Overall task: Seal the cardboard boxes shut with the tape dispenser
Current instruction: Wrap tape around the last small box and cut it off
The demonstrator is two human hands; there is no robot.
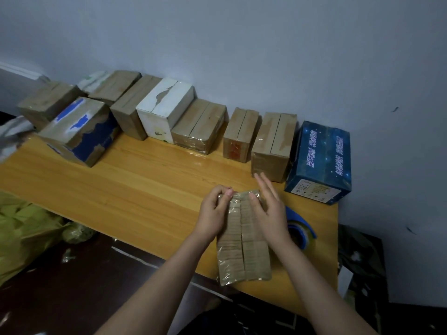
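At the near edge of the tabletop (pixel 121 189) lies one small cardboard box (pixel 243 252), its long side running away from the person, its near end right at the edge and its top seam facing up under glossy clear tape. Both hands sit on its far half. The left hand (pixel 214 211) has its grip curled round the far left corner, thumb on top. The right hand (pixel 271 213) shows a wide grip: thumb pressed on the top beside the seam, fingers straight and pointing past the far right corner. Just right of that hand, partly hidden by it, rests one blue tape dispenser (pixel 302 228). Farther back, nine boxes stand along the wall (pixel 266 56): six plain brown boxes (pixel 200 126), one white box (pixel 164 110), one torn blue box (pixel 79 131) and one starry dark blue box (pixel 319 160) at the right end
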